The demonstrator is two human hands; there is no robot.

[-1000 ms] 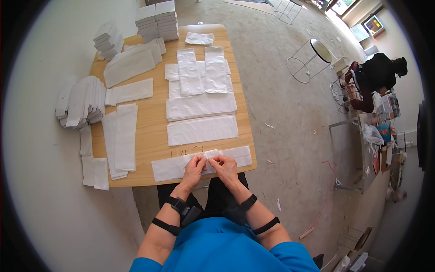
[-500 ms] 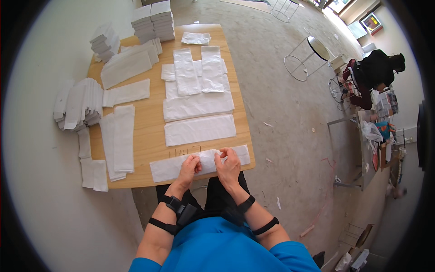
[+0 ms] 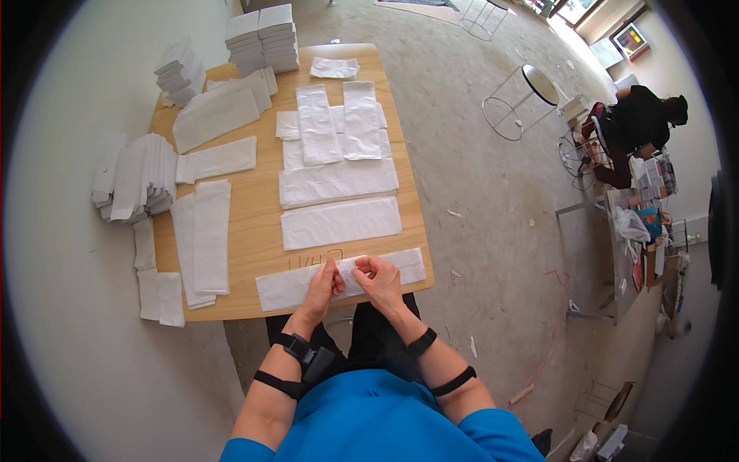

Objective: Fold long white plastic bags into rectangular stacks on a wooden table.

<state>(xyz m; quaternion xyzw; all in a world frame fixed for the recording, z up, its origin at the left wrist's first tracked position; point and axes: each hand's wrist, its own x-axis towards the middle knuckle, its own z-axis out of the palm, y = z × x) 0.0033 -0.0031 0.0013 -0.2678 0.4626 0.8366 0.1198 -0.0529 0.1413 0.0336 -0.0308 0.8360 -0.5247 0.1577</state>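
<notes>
Along the table's near edge lies a long folded white sheet, thin and slightly wrinkled, and both my hands are over its middle. My left hand is curled closed, thumb uppermost. Close beside it, my right hand is closed in a pinch with its fingertips toward the left hand. Whatever the fingers may hold is too small or hidden to make out. Farther up the table, another folded white sheet lies flat, with a similar strip beyond it. Two narrower folded pieces lie crosswise on more sheets.
On the wooden table's left are fanned white sheets and a bundle of folded ones. White stacks stand at the far left by the wall. A round stool and a seated person are to the right.
My right hand has shifted left, closer to my left hand, and its fingers are drawn together. The left hand has barely moved. The sheets lie as before.
</notes>
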